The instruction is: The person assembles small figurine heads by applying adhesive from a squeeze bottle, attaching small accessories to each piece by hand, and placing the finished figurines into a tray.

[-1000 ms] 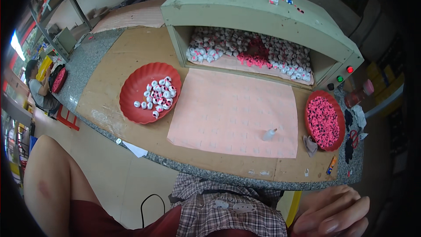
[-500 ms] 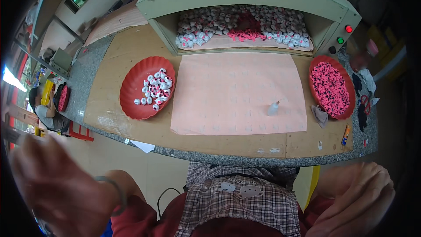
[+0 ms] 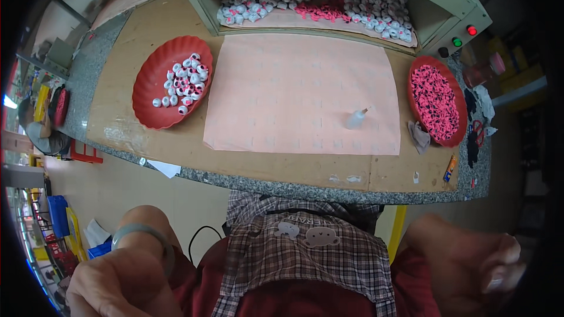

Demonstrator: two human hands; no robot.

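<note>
My left hand is raised at the lower left, wearing a pale grey-green bangle on the wrist. Its fingers are curled in, and I see nothing in them; the lower edge cuts part of it off. On the lower right is my right hand, fingers bent and smeared by motion. Both hands are off the table, apart from everything on it. A pink sheet lies on the tabletop with a small white dropper bottle standing on it. Left of the sheet, a red scalloped dish holds white, ring-like pieces with pink and black marks.
A red dish of pink-and-black pieces is at right, near a grey cloth, an orange tube and red scissors. Behind, a pale green open-fronted machine contains many pieces. A person sits far left.
My view has shifted, so the table appears higher and more to the left. My left hand has come down and inward; my right hand has turned, its fingers bending inward.
</note>
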